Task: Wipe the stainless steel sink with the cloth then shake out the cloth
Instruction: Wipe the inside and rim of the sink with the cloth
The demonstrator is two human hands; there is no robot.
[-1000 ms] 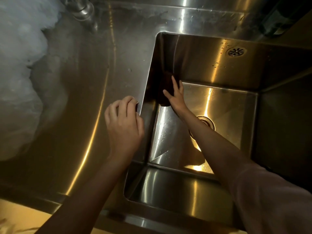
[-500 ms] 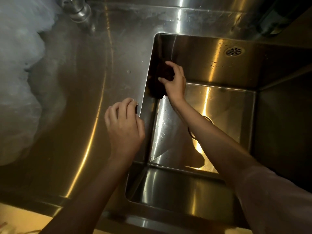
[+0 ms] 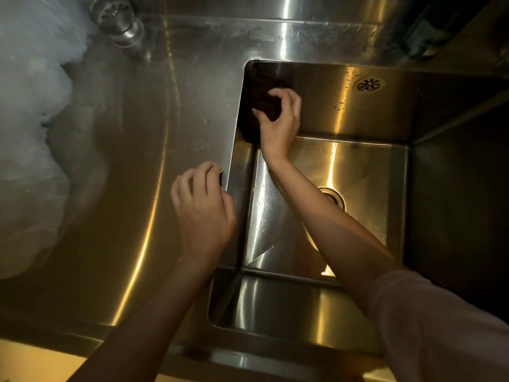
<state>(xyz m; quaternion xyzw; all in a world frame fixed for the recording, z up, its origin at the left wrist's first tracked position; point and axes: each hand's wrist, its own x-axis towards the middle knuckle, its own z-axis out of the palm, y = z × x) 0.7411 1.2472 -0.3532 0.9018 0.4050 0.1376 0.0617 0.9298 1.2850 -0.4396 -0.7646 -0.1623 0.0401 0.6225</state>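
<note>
Nearest the viewer, the front wall of the stainless steel sink (image 3: 289,307) is seen bare and bright, with both forearms reaching over it from below. The left hand (image 3: 202,213) is laid on the flat drainboard (image 3: 124,188), just beside the basin's left rim, its fingers curled loosely under with the tips at the edge. Nothing is held in it; it is judged to be planted there as a brace, so that the body can be leaned over the basin while the other arm works.

Further in, the right forearm is stretched across the basin floor, above the partly hidden drain (image 3: 334,199), where droplets are scattered on the metal. The right hand (image 3: 279,119) is raised against the far left corner of the basin, high on the wall. The dark cloth (image 3: 268,106) is gripped in it, with fingers bent over the top and thumb hooked beneath, and is pressed against the steel. Such a bunched grip is judged to suit a tight corner, where a flat palm would not reach. The wiping step is taken to be under way, and the shaking out is not yet begun.

Beyond, an overflow grille (image 3: 369,84) is set in the back wall, and a tap base (image 3: 118,20) stands on the rear ledge.
</note>
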